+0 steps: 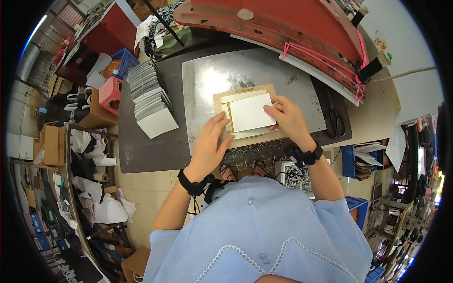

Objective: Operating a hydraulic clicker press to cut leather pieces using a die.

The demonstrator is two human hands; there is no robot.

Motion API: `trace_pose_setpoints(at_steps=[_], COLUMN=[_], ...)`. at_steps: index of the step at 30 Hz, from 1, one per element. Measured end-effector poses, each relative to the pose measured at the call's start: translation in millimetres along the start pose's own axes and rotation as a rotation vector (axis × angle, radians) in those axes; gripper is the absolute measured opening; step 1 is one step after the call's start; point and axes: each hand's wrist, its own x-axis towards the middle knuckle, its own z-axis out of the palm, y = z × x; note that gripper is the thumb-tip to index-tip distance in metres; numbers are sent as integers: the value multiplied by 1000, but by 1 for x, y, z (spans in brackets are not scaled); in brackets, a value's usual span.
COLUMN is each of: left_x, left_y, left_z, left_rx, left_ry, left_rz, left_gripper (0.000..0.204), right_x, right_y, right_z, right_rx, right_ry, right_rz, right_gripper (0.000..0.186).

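Note:
A white rectangular piece [251, 112], sheet or card, lies over a tan wooden board [218, 97] with a thin golden rim along the piece's left side. My right hand [288, 119] pinches the piece at its right edge, thumb on top and fingers beyond and under the edge. At the left side of the board, my left hand [210, 141] rests with fingers stretched and thumb apart, fingertips touching near the golden rim. Pale strips show around the white piece. Beneath the board is a grey metal plate [200, 80] on a dark table [141, 158].
Left of the plate stand stacked rows of grey-white rectangular pieces [152, 96]. A red machine body [283, 28] with pink cord overhangs the plate's far side. Black-handled scissors [334, 123] lie at the right. Beyond the stacks are a blue crate [125, 62] and a pink stool [110, 95].

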Motion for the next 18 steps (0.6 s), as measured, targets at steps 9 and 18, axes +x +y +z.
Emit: trace_pose_setpoints(at_steps=[9,18], left_x=[10,14], left_y=[-2,-3], left_z=[8,9], left_rx=[207,268], left_ry=[-89,-83], left_rz=[116,163], left_gripper=[40,35], right_x=[3,-14], right_y=[-2,22], right_z=[5,1], right_rx=[-760,-1019], right_ry=[99,65], right_rz=[-194,-741], right_gripper=[35,31])
